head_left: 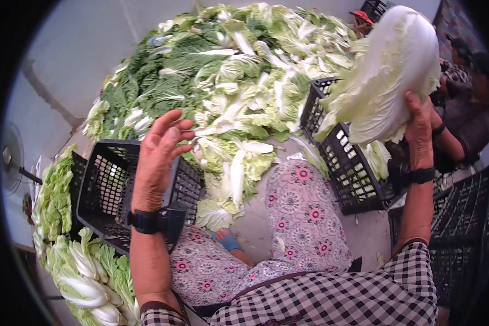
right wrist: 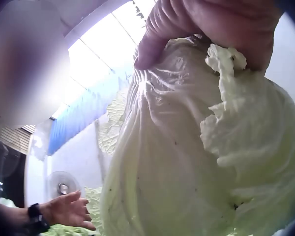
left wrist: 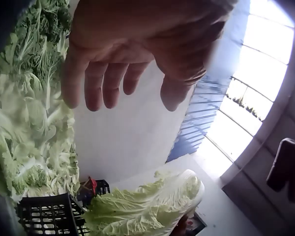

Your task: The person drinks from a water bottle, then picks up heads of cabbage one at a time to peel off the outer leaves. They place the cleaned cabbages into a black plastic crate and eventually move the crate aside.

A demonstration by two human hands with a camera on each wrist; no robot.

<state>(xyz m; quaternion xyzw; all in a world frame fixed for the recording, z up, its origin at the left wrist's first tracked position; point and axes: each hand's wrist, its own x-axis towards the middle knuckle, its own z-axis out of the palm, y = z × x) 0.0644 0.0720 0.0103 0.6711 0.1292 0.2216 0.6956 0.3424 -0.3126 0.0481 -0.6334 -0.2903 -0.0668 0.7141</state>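
Observation:
My right hand [head_left: 420, 122] grips a large napa cabbage [head_left: 399, 70], raised above the black crate on the right. Its white base points up and its pale green leaves hang toward the crate. In the right wrist view the thumb presses into the wrinkled leaves of the cabbage [right wrist: 177, 147]. My left hand [head_left: 165, 138] is held up over the left black crate [head_left: 111, 168], fingers apart and slightly bent, holding nothing. From the left wrist, the same hand [left wrist: 132, 54] shows its fingers hanging loosely, with the cabbage [left wrist: 152, 206] beyond it.
A big heap of loose cabbage leaves [head_left: 228, 70] covers the floor ahead. The right crate [head_left: 358, 179] has some leaves in it. Whole cabbages [head_left: 87, 288] lie at the lower left. More black crates [head_left: 451, 233] stand at the right, near a seated person [head_left: 475, 119].

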